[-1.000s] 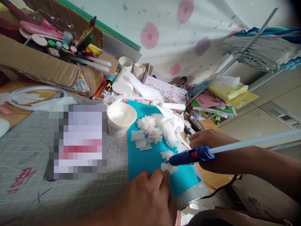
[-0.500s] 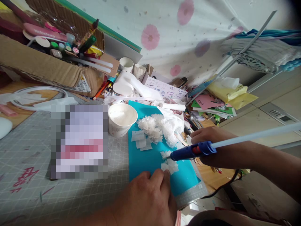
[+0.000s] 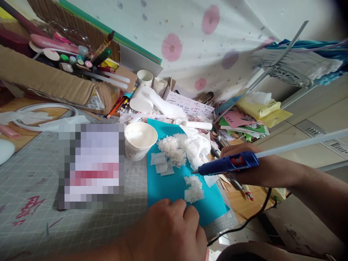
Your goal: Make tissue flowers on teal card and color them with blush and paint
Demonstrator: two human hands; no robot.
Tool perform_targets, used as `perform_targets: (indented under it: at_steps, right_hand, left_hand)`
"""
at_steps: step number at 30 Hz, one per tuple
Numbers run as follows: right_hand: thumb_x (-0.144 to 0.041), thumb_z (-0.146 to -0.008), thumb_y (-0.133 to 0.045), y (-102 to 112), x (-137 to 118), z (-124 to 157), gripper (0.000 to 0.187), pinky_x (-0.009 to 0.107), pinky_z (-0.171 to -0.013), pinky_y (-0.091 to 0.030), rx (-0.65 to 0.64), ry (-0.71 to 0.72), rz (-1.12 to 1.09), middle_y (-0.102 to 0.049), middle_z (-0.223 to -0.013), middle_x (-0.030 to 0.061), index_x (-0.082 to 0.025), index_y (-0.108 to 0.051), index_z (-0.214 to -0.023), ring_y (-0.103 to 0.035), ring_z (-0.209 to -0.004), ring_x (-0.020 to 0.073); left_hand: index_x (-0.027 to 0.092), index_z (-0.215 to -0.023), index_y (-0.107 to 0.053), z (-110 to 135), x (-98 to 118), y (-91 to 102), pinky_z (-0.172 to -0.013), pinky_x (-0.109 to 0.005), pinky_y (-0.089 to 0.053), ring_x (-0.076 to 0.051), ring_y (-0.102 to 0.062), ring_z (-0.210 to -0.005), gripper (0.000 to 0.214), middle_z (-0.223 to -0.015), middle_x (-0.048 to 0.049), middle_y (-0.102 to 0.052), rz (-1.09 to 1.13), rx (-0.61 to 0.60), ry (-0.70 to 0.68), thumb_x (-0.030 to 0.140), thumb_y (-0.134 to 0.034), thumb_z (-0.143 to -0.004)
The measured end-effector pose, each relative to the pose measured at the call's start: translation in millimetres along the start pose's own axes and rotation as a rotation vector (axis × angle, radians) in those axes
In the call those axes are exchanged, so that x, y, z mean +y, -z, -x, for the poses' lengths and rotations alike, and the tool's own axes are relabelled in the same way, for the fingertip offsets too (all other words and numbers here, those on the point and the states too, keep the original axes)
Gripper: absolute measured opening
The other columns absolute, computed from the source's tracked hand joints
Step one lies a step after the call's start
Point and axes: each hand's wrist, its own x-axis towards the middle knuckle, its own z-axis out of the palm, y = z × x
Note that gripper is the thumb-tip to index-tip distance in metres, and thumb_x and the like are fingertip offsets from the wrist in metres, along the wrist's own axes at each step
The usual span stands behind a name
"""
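Observation:
In my right hand [image 3: 250, 170] is a blue hot glue gun [image 3: 228, 164], a long white glue stick running out of its back. Its nozzle points left, just above a ruffled white paper cluster [image 3: 194, 189] on a blue sheet [image 3: 160, 188]. My left hand [image 3: 171, 228] is closed, knuckles up, at the sheet's near edge beside that cluster. Its fingertips are hidden, so I cannot make out what they hold. Farther back on the sheet sit bunched ruffled white paper [image 3: 174, 149] and several small white squares [image 3: 161, 163].
A white paper cup [image 3: 140, 140] stands left of the blue sheet on a grey cutting mat [image 3: 108, 226]. A blurred-out device [image 3: 94, 166] stands farther left. Behind are a cardboard box [image 3: 54, 81] of craft supplies and a tissue pack [image 3: 258, 105]. A black cord [image 3: 244, 224] hangs at right.
The glue gun has lifted off the paper cluster and shifted slightly right. My left hand has drawn back from the cluster towards me, its fingers curled.

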Motion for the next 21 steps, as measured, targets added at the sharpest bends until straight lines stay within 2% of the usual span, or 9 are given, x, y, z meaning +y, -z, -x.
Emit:
perform_targets:
  at_steps: [2, 5, 7, 10, 15, 19, 21]
  right_hand:
    - [-0.021, -0.070, -0.064, -4.7, 8.9, 8.1, 0.006, 0.028, -0.052, -0.045, -0.025, -0.113, -0.165, -0.060, -0.064, -0.0005, -0.022, -0.058, -0.071, -0.053, -0.057, 0.0154]
    - [-0.030, -0.070, -0.068, -23.6, 24.5, 21.4, 0.017, 0.029, -0.057, -0.051, 0.030, -0.308, -0.454, -0.067, -0.073, 0.0015, -0.021, -0.062, -0.082, -0.061, -0.064, 0.0177]
    - [-0.029, -0.067, -0.070, -39.4, 31.9, 28.5, 0.020, 0.030, -0.063, -0.053, 0.037, -0.355, -0.541, -0.070, -0.078, 0.0028, -0.020, -0.063, -0.084, -0.065, -0.070, 0.0197]
    - [-0.025, -0.065, -0.071, -57.6, 34.2, 35.0, 0.021, 0.030, -0.065, -0.053, 0.025, -0.342, -0.581, -0.071, -0.079, 0.0036, -0.019, -0.062, -0.084, -0.066, -0.072, 0.0199]
    - [-0.023, -0.069, -0.066, -67.7, 27.0, 37.7, 0.015, 0.028, -0.062, -0.048, 0.083, -0.273, -0.568, -0.067, -0.078, 0.0038, -0.018, -0.058, -0.081, -0.061, -0.070, 0.0181]
    - [-0.018, -0.070, -0.062, -70.7, 26.0, 36.1, 0.008, 0.030, -0.063, -0.042, 0.072, -0.132, -0.433, -0.059, -0.076, 0.0025, -0.018, -0.054, -0.073, -0.051, -0.067, 0.0154]
    - [-0.016, -0.070, -0.060, -73.0, 27.4, 35.6, 0.008, 0.030, -0.063, -0.041, 0.083, -0.090, -0.421, -0.057, -0.077, 0.0023, -0.018, -0.053, -0.071, -0.049, -0.067, 0.0150]
  left_hand:
    - [0.022, -0.068, -0.056, -0.7, -3.4, 6.3, -0.041, -0.033, -0.033, -0.019, -0.052, -0.054, 0.015, -0.064, -0.0011, -0.058, 0.025, -0.016, 0.018, 0.023, -0.062, -0.081]
    - [0.021, -0.072, -0.058, -3.2, -9.2, 14.5, -0.048, -0.031, -0.042, -0.019, -0.056, -0.059, 0.013, -0.071, -0.0028, -0.062, 0.051, -0.074, 0.116, 0.024, -0.058, -0.086]
    - [0.020, -0.076, -0.060, -5.0, -12.8, 17.6, -0.057, -0.029, -0.048, -0.019, -0.061, -0.067, 0.008, -0.077, -0.0035, -0.066, 0.075, -0.107, 0.172, 0.017, -0.059, -0.083]
    - [0.021, -0.081, -0.062, -7.2, -17.1, 18.2, -0.069, -0.030, -0.053, -0.019, -0.066, -0.078, 0.013, -0.087, -0.0036, -0.071, 0.124, -0.144, 0.215, 0.008, -0.058, -0.081]
    - [0.023, -0.095, -0.065, -8.6, -18.6, 16.7, -0.078, -0.036, -0.058, -0.023, -0.069, -0.091, 0.019, -0.115, -0.0035, -0.072, 0.215, -0.215, 0.240, 0.013, -0.059, -0.079]
    - [0.023, -0.112, -0.062, -7.9, -15.7, 19.7, -0.081, -0.039, -0.057, -0.027, -0.067, -0.102, 0.036, -0.138, -0.0066, -0.061, 0.187, -0.261, 0.141, 0.018, -0.065, -0.077]
    - [0.024, -0.114, -0.060, -7.0, -14.4, 20.1, -0.077, -0.039, -0.057, -0.027, -0.067, -0.100, 0.031, -0.140, -0.0067, -0.059, 0.160, -0.263, 0.062, 0.023, -0.062, -0.083]
